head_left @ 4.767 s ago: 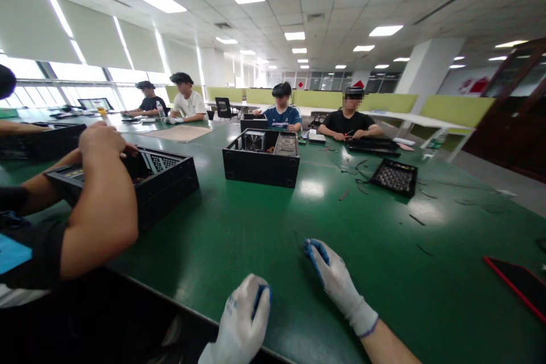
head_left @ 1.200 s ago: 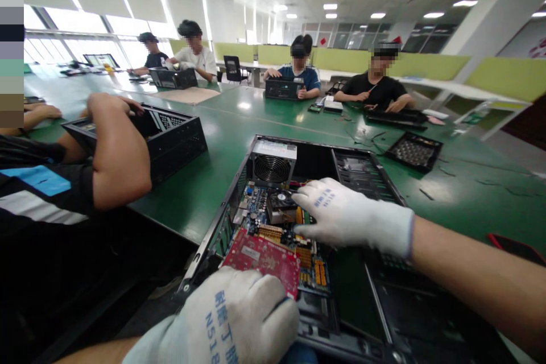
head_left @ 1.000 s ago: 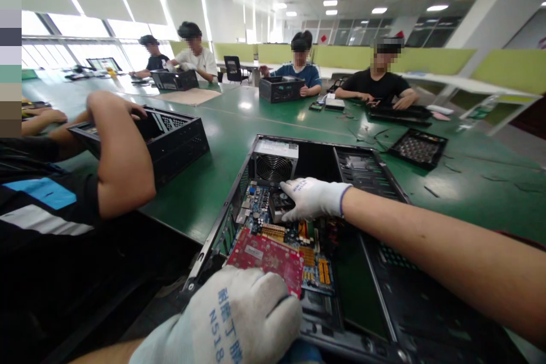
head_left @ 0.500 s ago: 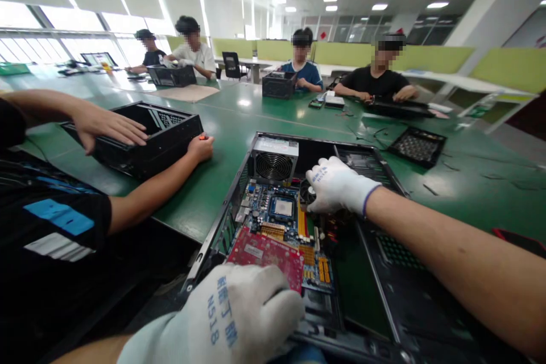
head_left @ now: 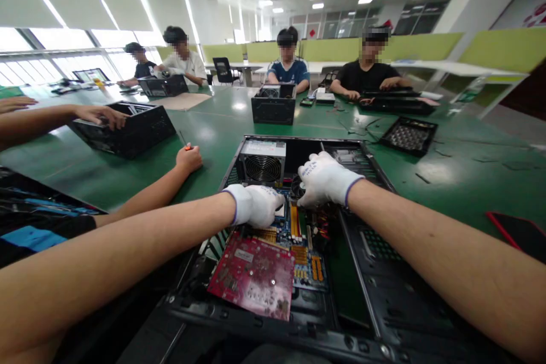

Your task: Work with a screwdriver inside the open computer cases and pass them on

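Observation:
An open black computer case (head_left: 375, 278) lies flat on the green table in front of me. Inside it sit a blue motherboard (head_left: 305, 259), a red expansion card (head_left: 253, 276) and a grey power supply with a round fan grille (head_left: 262, 162). My left hand (head_left: 256, 205), in a white glove, is curled over the motherboard's processor socket area, and what it grips is hidden. My right hand (head_left: 324, 177), also gloved, is closed round a small black cooler fan (head_left: 297, 186) lifted just right of the socket.
A co-worker's bare hand (head_left: 189, 157) holding an orange-tipped tool rests on the table left of my case, beside another black case (head_left: 128, 128). Several people sit across the table with more cases (head_left: 273, 103). A perforated black panel (head_left: 408, 135) and a red-edged phone (head_left: 518, 233) lie to the right.
My left hand left the case's near edge and reached in onto the motherboard. My right hand lifted the cooler fan off the socket and holds it to the right. The neighbour's arm reached out.

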{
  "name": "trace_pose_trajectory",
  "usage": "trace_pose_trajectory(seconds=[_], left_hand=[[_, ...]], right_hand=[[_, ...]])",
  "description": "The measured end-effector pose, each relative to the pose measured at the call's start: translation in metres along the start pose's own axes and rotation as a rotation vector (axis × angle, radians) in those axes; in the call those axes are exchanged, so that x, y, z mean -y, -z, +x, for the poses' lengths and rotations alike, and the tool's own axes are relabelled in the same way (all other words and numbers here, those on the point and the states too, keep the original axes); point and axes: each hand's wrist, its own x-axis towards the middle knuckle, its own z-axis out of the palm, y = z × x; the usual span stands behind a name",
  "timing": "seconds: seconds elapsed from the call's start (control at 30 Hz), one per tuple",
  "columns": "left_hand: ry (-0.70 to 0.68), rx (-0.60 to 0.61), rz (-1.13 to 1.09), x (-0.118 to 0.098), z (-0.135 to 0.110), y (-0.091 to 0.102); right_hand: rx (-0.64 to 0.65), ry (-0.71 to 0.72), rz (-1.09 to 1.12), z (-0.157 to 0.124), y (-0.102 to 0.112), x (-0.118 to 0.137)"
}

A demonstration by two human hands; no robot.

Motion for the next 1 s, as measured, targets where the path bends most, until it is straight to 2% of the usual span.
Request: trace_pose_trajectory(seconds=[0.1, 0.27, 0.43, 0.63, 0.8, 1.0], left_hand=[[0.009, 0.080, 0.008, 0.001, 0.030, -0.004], [-0.001, 0.045, 0.017, -0.001, 0.054, -0.016], [0.053, -0.012, 0.026, 0.008, 0.061, -0.022], [0.115, 0.012, 0.031, 0.010, 0.062, -0.018], [0.094, 0.069, 0.045, 0.007, 0.062, -0.013], [0.062, 0.055, 0.052, 0.012, 0.067, -0.018]], right_hand=[[-0.010, 0.007, 0.028, 0.000, 0.000, -0.002], [-0.009, 0.017, 0.039, 0.004, -0.003, -0.004], [-0.015, 0.020, 0.091, 0.004, -0.003, -0.004], [0.001, 0.028, 0.094, 0.003, -0.004, -0.005], [-0.019, 0.027, 0.086, 0.003, -0.005, -0.005], [-0.003, 0.038, 0.072, 0.004, -0.006, -0.005]])
